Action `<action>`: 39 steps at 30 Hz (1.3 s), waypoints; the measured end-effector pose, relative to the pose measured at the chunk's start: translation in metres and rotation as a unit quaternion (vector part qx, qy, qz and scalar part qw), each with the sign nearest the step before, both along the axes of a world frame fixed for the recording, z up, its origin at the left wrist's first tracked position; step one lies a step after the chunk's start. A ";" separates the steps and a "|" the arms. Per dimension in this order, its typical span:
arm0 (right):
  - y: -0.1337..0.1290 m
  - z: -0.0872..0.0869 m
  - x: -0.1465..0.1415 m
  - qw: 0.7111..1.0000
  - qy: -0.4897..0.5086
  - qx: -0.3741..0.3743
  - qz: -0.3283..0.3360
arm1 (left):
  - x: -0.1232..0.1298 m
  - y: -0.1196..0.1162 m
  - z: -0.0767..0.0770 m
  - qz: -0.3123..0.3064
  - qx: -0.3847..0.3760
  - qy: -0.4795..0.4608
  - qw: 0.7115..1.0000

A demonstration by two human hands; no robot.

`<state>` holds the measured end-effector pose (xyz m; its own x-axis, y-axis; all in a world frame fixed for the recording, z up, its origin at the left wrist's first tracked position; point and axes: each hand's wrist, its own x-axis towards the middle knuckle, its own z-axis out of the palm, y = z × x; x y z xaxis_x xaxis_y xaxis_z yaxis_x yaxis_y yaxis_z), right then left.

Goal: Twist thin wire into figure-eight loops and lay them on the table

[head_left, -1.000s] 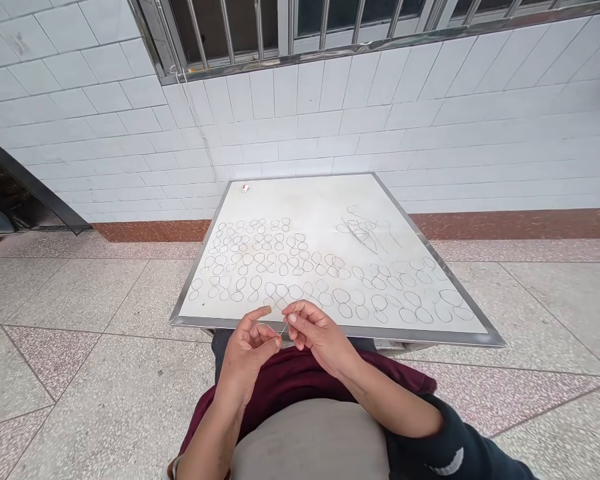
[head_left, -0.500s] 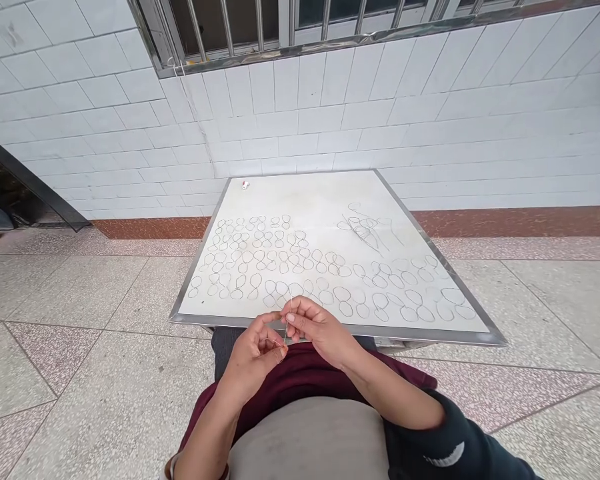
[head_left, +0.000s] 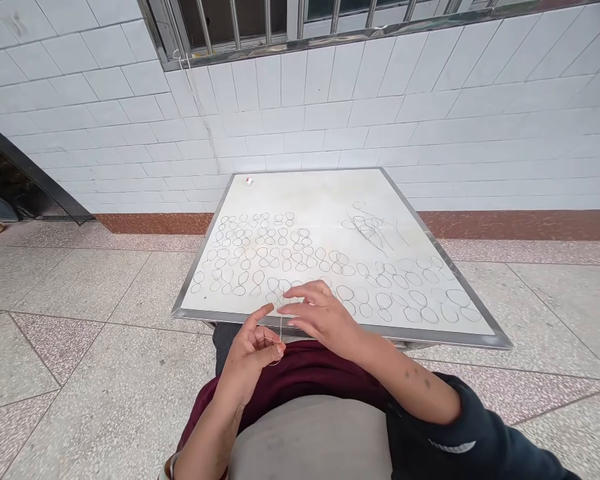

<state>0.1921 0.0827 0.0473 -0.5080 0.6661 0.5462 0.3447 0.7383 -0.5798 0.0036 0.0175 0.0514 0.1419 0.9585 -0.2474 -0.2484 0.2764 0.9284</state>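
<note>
My left hand [head_left: 254,350] pinches a fine wire [head_left: 281,330] between thumb and fingers, and a small loop of it [head_left: 275,352] hangs by the fingertips. My right hand [head_left: 320,315] is off the wire, its fingers spread just over the near edge of a white steel-rimmed table [head_left: 305,193]. Many wire loops [head_left: 260,257] lie across the tabletop in paired, figure-eight-like shapes, the nearest just beyond my right fingers. Farther right sits a tangled wire cluster [head_left: 367,230].
A tiny red-and-white item [head_left: 249,181] lies at the table's far edge. Behind the table rises a white tiled wall [head_left: 305,127] under a barred window [head_left: 300,20]. Speckled stone tiles [head_left: 105,373] cover the floor. A maroon garment [head_left: 300,367] lies across my lap.
My right hand has let go of the wire and moved forward over the table, fingers spreading. My left hand still holds the wire, now with a small loop showing.
</note>
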 end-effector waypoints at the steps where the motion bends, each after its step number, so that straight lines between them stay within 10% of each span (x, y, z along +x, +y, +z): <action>1: 0.002 0.005 0.002 0.996 -0.053 0.054 0.042 | -0.001 0.000 0.000 0.000 0.002 0.002 1.000; 11: 0.034 0.027 0.004 0.923 -0.251 0.214 0.197 | 0.000 0.001 -0.005 -0.016 -0.002 0.024 1.000; 29: 0.047 0.020 -0.006 0.969 -0.193 0.132 0.078 | -0.008 0.023 0.004 0.070 0.068 0.053 0.994; 35: 0.037 0.001 -0.019 0.996 -0.017 -0.081 -0.033 | -0.004 0.028 0.008 0.128 0.095 0.012 0.987; 39: 0.028 -0.002 -0.028 0.907 0.170 -0.385 -0.029 | 0.000 0.027 0.008 0.173 0.086 -0.022 0.981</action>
<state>0.1641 0.1110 0.0454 -0.3484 0.9370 0.0269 0.0747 0.0564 -0.9956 0.0041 0.0445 0.0591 -0.1919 0.9783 -0.0779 -0.3402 0.0081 0.9403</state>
